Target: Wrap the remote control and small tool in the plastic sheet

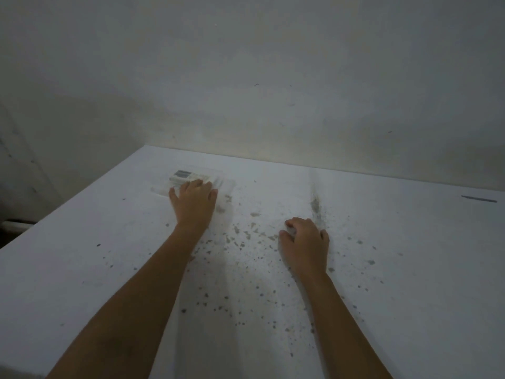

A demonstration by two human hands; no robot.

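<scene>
Speckled table (382, 269), hands, wrapped remote control (185, 177).

Near half of remote (183, 177) hidden under left hand (194, 199). Sheet (222, 184) clear and smeared by blur, edges hard to trace (near side lost under palm). Small tool: cannot pick out. Right hand (304, 243) curled, fingertips tucked under, whatever sits beneath not visible. Both forearms cut off at bottom edge. Dark strip (478, 198) far right too small to identify.
</scene>
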